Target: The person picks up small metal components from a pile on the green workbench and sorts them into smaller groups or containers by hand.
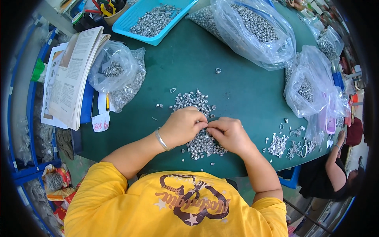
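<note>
My left hand (pixel 183 125), with a silver bangle on its wrist, meets my right hand (pixel 229 134) over the middle of the green table (pixel 244 93). Thumbs and forefingers of both are pinched together, fingertips touching or nearly so. Whatever lies between them is too small and covered to make out. Beneath and around the fingers spreads a heap of small silvery metal pieces (pixel 203 146), some ring-like or cup-shaped. Part of the heap (pixel 193 98) shows beyond my hands; the rest is hidden under them. A single ring-shaped piece (pixel 218 71) lies farther off.
A blue basket (pixel 156 40) of metal pieces stands at the far left. Clear plastic bags of them sit at far right (pixel 256 43), right (pixel 306 89) and left (pixel 118 75). Papers (pixel 75 75) lean at left. Smaller piles (pixel 278 145) lie right. Another person (pixel 331 173) sits at right.
</note>
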`<state>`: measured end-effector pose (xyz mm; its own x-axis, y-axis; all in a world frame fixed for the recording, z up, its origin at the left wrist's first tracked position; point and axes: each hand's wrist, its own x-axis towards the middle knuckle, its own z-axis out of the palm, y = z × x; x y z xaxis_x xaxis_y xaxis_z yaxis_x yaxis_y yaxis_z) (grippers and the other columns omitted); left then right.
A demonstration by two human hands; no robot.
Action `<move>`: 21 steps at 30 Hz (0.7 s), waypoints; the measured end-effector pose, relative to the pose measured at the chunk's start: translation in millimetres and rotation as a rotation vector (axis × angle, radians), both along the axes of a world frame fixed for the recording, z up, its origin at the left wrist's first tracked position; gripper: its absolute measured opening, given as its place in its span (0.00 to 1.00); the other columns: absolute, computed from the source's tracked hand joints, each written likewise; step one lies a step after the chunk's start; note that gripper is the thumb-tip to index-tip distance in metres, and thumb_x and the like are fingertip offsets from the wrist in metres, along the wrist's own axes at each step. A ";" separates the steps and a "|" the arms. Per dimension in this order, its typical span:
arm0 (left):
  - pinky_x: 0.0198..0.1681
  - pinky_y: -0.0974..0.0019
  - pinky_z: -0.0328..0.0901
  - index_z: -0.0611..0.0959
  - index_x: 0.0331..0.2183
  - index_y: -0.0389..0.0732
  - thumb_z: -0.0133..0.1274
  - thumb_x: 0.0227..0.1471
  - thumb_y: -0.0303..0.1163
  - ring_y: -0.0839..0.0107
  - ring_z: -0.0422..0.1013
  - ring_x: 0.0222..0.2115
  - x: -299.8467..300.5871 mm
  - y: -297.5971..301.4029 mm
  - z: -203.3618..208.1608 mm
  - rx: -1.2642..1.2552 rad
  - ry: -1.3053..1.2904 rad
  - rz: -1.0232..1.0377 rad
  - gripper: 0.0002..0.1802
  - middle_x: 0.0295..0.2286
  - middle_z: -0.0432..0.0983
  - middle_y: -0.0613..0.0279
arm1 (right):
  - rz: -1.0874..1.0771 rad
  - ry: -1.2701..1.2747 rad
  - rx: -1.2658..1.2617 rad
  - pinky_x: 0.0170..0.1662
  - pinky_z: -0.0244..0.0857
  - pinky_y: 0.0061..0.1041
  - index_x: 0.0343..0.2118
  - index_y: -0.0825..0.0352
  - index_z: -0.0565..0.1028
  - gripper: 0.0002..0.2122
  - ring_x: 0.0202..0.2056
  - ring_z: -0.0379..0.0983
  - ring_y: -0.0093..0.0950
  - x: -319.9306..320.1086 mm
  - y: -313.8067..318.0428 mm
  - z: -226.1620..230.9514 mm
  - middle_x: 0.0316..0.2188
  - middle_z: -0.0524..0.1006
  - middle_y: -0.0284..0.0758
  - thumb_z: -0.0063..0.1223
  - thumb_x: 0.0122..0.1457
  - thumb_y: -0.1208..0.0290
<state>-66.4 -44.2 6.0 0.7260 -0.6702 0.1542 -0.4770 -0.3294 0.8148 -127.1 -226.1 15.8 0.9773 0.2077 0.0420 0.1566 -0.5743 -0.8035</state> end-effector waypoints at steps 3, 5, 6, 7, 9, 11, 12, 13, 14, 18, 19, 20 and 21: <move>0.20 0.72 0.61 0.78 0.25 0.37 0.53 0.43 0.23 0.73 0.65 0.18 5.8 8.1 10.1 -0.291 0.742 0.090 0.02 0.18 0.69 0.63 | 0.018 -0.061 -0.167 0.27 0.67 0.33 0.27 0.65 0.77 0.03 0.23 0.71 0.39 -4.6 4.8 3.3 0.21 0.73 0.38 0.55 0.49 0.74; 0.17 0.78 0.55 0.75 0.28 0.36 0.47 0.45 0.23 0.76 0.62 0.17 14.8 21.9 1.6 -0.654 1.401 0.017 0.04 0.19 0.69 0.62 | 0.093 -0.070 -0.305 0.27 0.67 0.33 0.27 0.64 0.77 0.03 0.24 0.72 0.38 -6.2 4.3 8.1 0.21 0.72 0.36 0.54 0.49 0.74; 0.17 0.78 0.55 0.75 0.28 0.36 0.47 0.45 0.23 0.76 0.62 0.17 14.2 21.5 5.1 -0.654 1.402 0.015 0.04 0.19 0.69 0.62 | 0.091 -0.070 -0.306 0.27 0.67 0.33 0.27 0.64 0.77 0.03 0.24 0.72 0.38 -7.3 3.9 8.3 0.21 0.72 0.36 0.54 0.49 0.74; 0.16 0.78 0.55 0.74 0.27 0.37 0.45 0.46 0.24 0.77 0.62 0.18 13.2 20.7 11.5 -0.730 1.445 0.109 0.04 0.19 0.70 0.61 | 0.120 -0.093 -0.340 0.27 0.67 0.32 0.27 0.65 0.77 0.03 0.24 0.72 0.37 -8.5 3.6 8.3 0.21 0.72 0.37 0.54 0.49 0.74; 0.20 0.77 0.60 0.77 0.27 0.35 0.48 0.46 0.25 0.76 0.65 0.20 15.6 22.9 12.4 -0.806 1.489 0.111 0.05 0.19 0.72 0.62 | 0.149 -0.115 -0.375 0.26 0.67 0.31 0.27 0.65 0.77 0.03 0.23 0.72 0.36 -9.5 1.9 5.7 0.21 0.72 0.38 0.54 0.50 0.74; 0.22 0.76 0.62 0.78 0.27 0.35 0.51 0.45 0.26 0.75 0.67 0.21 7.8 14.7 11.7 -0.505 1.041 0.119 0.05 0.20 0.73 0.63 | 0.021 -0.011 0.157 0.22 0.64 0.27 0.27 0.67 0.75 0.03 0.20 0.70 0.29 -10.1 -3.7 -0.6 0.18 0.71 0.34 0.51 0.52 0.75; 0.25 0.75 0.64 0.80 0.27 0.35 0.54 0.44 0.26 0.75 0.69 0.23 5.4 11.2 13.3 -0.212 0.593 0.121 0.05 0.21 0.74 0.64 | -0.091 0.164 0.353 0.21 0.62 0.23 0.27 0.70 0.75 0.03 0.20 0.68 0.23 -14.7 -9.6 3.1 0.18 0.71 0.29 0.50 0.52 0.77; 0.29 0.74 0.65 0.82 0.28 0.36 0.58 0.43 0.27 0.76 0.71 0.25 5.9 10.9 17.4 -0.066 0.577 0.064 0.06 0.23 0.75 0.66 | -0.116 0.409 0.752 0.23 0.62 0.21 0.27 0.71 0.75 0.03 0.21 0.67 0.21 -18.2 -27.6 0.7 0.19 0.71 0.28 0.52 0.51 0.77; 0.28 0.72 0.65 0.82 0.27 0.39 0.57 0.44 0.28 0.72 0.71 0.23 3.2 9.0 15.2 -0.012 0.309 -0.007 0.05 0.22 0.75 0.63 | -0.140 0.651 1.152 0.25 0.61 0.19 0.28 0.71 0.75 0.03 0.22 0.67 0.19 -19.9 -44.4 -1.5 0.20 0.72 0.26 0.53 0.51 0.78; 0.27 0.65 0.66 0.82 0.24 0.40 0.57 0.42 0.29 0.63 0.70 0.23 -4.9 6.2 5.9 0.168 -0.107 -0.089 0.04 0.21 0.72 0.60 | -0.233 0.319 0.447 0.26 0.61 0.18 0.27 0.72 0.77 0.04 0.22 0.66 0.18 -29.3 -40.6 5.5 0.21 0.74 0.28 0.57 0.49 0.77; 0.27 0.63 0.66 0.81 0.23 0.40 0.57 0.42 0.29 0.60 0.70 0.23 -6.4 5.5 6.0 0.231 -0.153 -0.093 0.03 0.21 0.71 0.60 | -0.171 0.259 0.286 0.26 0.61 0.19 0.26 0.70 0.78 0.03 0.21 0.67 0.20 -31.2 -37.5 6.0 0.20 0.75 0.31 0.57 0.49 0.77; 0.27 0.63 0.66 0.81 0.23 0.40 0.57 0.42 0.29 0.60 0.70 0.23 -7.4 4.9 4.6 0.225 -0.153 -0.096 0.03 0.21 0.71 0.60 | -0.106 0.244 0.083 0.26 0.63 0.22 0.27 0.67 0.78 0.03 0.21 0.70 0.26 -32.3 -34.7 11.9 0.20 0.75 0.35 0.58 0.48 0.75; 0.27 0.63 0.66 0.81 0.22 0.40 0.57 0.41 0.29 0.60 0.70 0.24 -6.6 4.1 3.8 0.221 -0.183 -0.102 0.03 0.21 0.70 0.60 | -0.071 0.163 -0.024 0.26 0.64 0.25 0.27 0.66 0.78 0.03 0.22 0.70 0.30 -34.4 -33.2 10.6 0.20 0.74 0.36 0.57 0.47 0.75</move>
<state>-73.0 -40.1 9.7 0.6270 -0.7699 0.1184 -0.6492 -0.4324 0.6258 -161.5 -259.3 26.4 0.9830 0.1369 -0.1227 -0.0166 -0.5986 -0.8009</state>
